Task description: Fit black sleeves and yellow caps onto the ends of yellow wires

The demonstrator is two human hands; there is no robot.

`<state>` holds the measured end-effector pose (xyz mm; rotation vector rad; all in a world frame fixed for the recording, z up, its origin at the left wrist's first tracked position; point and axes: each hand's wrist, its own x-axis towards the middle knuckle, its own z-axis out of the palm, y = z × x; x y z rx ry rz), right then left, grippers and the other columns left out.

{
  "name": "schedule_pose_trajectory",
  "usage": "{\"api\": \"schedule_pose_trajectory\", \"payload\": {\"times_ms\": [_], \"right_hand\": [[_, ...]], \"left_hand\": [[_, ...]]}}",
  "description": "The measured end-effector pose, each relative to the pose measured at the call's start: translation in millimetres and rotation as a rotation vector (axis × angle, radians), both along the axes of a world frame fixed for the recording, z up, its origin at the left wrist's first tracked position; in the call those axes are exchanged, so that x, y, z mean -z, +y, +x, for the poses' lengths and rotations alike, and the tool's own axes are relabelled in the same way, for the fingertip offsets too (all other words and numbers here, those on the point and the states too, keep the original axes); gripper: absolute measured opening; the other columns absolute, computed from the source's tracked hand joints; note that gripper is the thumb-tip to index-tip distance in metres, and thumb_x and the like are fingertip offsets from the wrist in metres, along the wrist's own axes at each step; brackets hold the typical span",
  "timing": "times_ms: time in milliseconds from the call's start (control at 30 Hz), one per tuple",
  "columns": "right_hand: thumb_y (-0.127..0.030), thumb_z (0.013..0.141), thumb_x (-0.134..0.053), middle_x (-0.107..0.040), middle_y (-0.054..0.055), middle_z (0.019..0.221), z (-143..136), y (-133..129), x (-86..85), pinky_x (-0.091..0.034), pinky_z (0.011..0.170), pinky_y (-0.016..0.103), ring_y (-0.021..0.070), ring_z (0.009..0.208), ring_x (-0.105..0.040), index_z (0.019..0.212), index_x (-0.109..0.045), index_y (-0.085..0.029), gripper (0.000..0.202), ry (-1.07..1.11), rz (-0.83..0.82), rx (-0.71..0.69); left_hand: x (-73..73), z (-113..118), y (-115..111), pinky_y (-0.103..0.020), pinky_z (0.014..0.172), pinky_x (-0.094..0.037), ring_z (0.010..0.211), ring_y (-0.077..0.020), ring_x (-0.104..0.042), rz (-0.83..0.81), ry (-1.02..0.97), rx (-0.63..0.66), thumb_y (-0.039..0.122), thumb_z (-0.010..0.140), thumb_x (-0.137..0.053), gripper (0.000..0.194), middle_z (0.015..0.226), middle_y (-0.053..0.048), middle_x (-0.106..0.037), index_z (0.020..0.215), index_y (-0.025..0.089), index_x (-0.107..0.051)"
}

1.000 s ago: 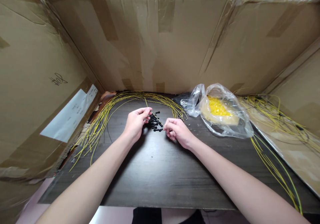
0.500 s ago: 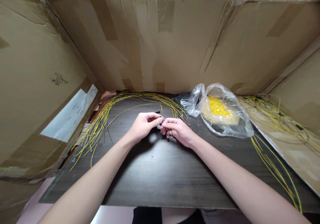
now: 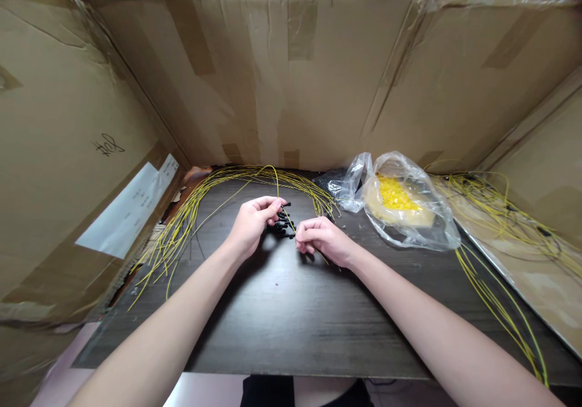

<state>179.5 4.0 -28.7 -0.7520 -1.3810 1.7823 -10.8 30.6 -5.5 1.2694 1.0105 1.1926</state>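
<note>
In the head view my left hand [image 3: 254,222] is closed, its thumb and fingers pinching a thin yellow wire [image 3: 277,179] that arches up behind it. Lower and to the right, my right hand [image 3: 325,240] is closed on the same wire, whose end sticks out below the fingers. Several small black pieces [image 3: 282,224] show between the hands beside the left fingertips; whether they lie on the table or hang from the hand I cannot tell. Behind the hands a bundle of yellow wires [image 3: 200,191] curves across the dark table [image 3: 277,316].
A clear plastic bag [image 3: 436,231] of small yellow pieces [image 3: 394,193] stands at the back right, beside a bag of dark pieces [image 3: 339,179]. More yellow wires [image 3: 504,204] lie on cardboard at the right. Cardboard walls [image 3: 273,91] enclose the back and sides.
My hands have drawn apart, the left moving left and slightly up. The wire between them and the black pieces now show, and the wire's loop rises higher behind the left hand.
</note>
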Motion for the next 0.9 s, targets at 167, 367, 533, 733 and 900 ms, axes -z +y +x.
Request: {"api": "schedule_pose_trajectory", "payload": {"times_ms": [167,367,533,733,900], "right_hand": [[-0.032,0.076,-0.068,-0.066,0.005,0.072,2.4,-0.7,-4.1,-0.036,0.048,0.019,0.0105,0.059,-0.056,0.075,-0.069,-0.013,0.019,-0.022,0.011,-0.070],[-0.040,0.080,-0.069,-0.065,0.004,0.076,-0.6,0.7,-2.9,-0.040,0.050,0.020,0.0108,0.060,-0.057,0.090,-0.065,-0.016,0.026,0.063,-0.073,0.051],[-0.036,0.077,-0.071,-0.063,0.001,0.068,-2.3,1.7,1.5,-0.040,0.050,0.020,0.0095,0.057,-0.055,0.077,-0.061,-0.016,0.022,0.058,-0.071,0.101],[-0.032,0.077,-0.066,-0.061,0.001,0.063,-2.4,2.3,2.2,-0.038,0.050,0.021,0.0103,0.055,-0.054,0.073,-0.060,-0.017,0.017,0.023,-0.028,0.111],[-0.025,0.076,-0.061,-0.059,0.000,0.060,-2.6,2.2,2.9,-0.038,0.049,0.020,0.0100,0.053,-0.053,0.067,-0.058,-0.016,0.013,0.000,0.016,0.105]], "left_hand": [[-2.8,-2.5,-0.9,-0.025,0.057,-0.037,0.061,-0.0100,-0.048,-0.009,0.004,0.042,0.037,0.077,-0.074,0.025,0.076,-0.003,-0.062,0.088,0.015,-0.075],[-7.6,6.3,-11.4,-0.026,0.063,-0.040,0.065,-0.0125,-0.052,0.068,0.151,0.196,0.039,0.078,-0.073,0.025,0.072,-0.003,-0.064,0.081,0.014,-0.073],[-5.4,9.4,-13.8,-0.027,0.065,-0.042,0.068,-0.0139,-0.055,0.094,0.186,0.238,0.041,0.079,-0.072,0.027,0.077,-0.005,-0.067,0.085,0.014,-0.073],[-1.4,9.4,-11.3,-0.026,0.065,-0.042,0.068,-0.0137,-0.054,0.088,0.171,0.187,0.040,0.077,-0.074,0.026,0.079,-0.005,-0.067,0.081,0.015,-0.072],[-0.7,8.6,-8.4,-0.026,0.062,-0.040,0.064,-0.0113,-0.050,0.051,0.145,0.109,0.041,0.077,-0.075,0.027,0.079,-0.004,-0.066,0.085,0.015,-0.074]]}}
